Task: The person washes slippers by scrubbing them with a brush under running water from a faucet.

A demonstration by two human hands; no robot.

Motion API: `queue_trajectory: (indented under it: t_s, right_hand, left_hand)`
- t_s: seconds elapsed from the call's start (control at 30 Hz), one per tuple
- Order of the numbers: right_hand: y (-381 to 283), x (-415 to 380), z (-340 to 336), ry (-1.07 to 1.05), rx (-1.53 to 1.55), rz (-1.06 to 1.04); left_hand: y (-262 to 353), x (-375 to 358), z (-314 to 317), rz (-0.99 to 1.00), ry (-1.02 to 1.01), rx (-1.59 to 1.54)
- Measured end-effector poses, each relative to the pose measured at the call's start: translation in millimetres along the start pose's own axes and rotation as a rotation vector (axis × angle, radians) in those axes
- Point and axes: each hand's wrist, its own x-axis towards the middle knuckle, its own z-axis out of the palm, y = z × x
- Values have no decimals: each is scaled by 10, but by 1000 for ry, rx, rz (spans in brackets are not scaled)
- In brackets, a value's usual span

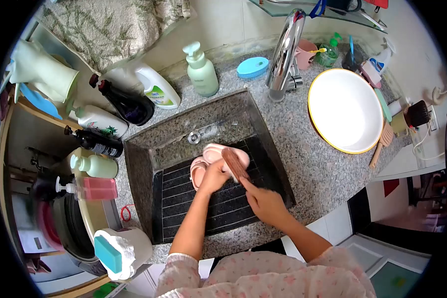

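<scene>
- Your left hand (214,178) is clamped on the near end of a pink shoe (214,152); the fingertips are partly hidden.
- Your right hand (265,204) is wrapped round the handle of a wooden brush (232,161), whose head lies over the top of that shoe. Whether the bristles press on it, you cannot tell from here.
- Your two hands are near each other but apart, both over the sink.
- The second pink shoe (198,171) sits just left of the first, its opening turned up, beside your left hand.
- Under both shoes is a black rack (174,203) on the floor of the sink (140,171); the shoes lie toward its far edge.
- The drain (194,137) shows beyond them, near the sink's far wall.
- Past the sink's far right corner stands the chrome faucet (285,54).
- Behind the sink's far edge, on the counter (308,184), are a green pump bottle (202,77) and a blue oval case (253,67).
- Right of the sink, near the counter's right end, you have a white basin (345,111) with a yellow rim.
- Off the sink's near left corner is a white tub (140,243) with a teal sponge (108,254) on it.
</scene>
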Motion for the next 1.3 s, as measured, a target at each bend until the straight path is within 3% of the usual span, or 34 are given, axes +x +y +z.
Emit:
queue_trajectory:
  t_s: [0.1, 0.17, 0.3, 0.37, 0.4, 0.43, 0.53, 0.6, 0.73, 0.83, 0.87, 0.97, 1.0, 1.03, 1.13, 1.2, 1.23, 1.3]
  right_hand:
    - [181, 470, 6, -1, -56, 184]
    - [195, 481, -89, -42, 70, 187]
    - [-108, 57, -65, -124, 67, 162]
    - [58, 342, 41, 7, -59, 173]
    - [156, 524, 73, 189, 121, 94]
    - [196, 628, -15, -9, 119, 261]
    - [80, 277, -35, -41, 97, 144]
    - [44, 91, 39, -69, 32, 60]
    - [182, 600, 47, 9, -25, 89]
    - [18, 227, 41, 0, -86, 11]
    - [-69, 124, -6, -100, -77, 67]
    - [-29, 489, 43, 59, -151, 23]
    - [32, 669, 76, 79, -166, 18]
    - [61, 788, 37, -31, -159, 82]
    - [171, 758, -53, -46, 17, 96]
    - [247, 607, -147, -15, 532, 154]
    - [250, 538, -188, -20, 530, 150]
    - [245, 384, -241, -80, 772, 407]
  left_hand:
    - [225, -77, 199, 115, 9, 225]
    - [200, -63, 165, 148, 39, 278]
    - [-119, -10, 15, 60, -18, 89]
    - [60, -56, 150, 51, -58, 228]
    - [-24, -54, 222, 127, -90, 296]
    - [-34, -48, 246, 84, -100, 289]
    - [-111, -30, 29, 154, -62, 216]
    - [-168, -21, -27, 109, -156, 202]
    - [21, -39, 111, 226, -242, 401]
    - [-3, -51, -95, 152, -289, 491]
    - [-3, -65, -119, 128, -299, 408]
    - [139, -35, 50, 163, -320, 566]
    - [308, -23, 83, 92, -339, 699]
    - [294, -11, 70, 94, -333, 703]
    - [161, -29, -14, 76, -388, 712]
    - [25, -53, -57, 47, -350, 703]
    - [12, -62, -83, 20, -319, 693]
    - [85, -29, -142, -18, -349, 582]
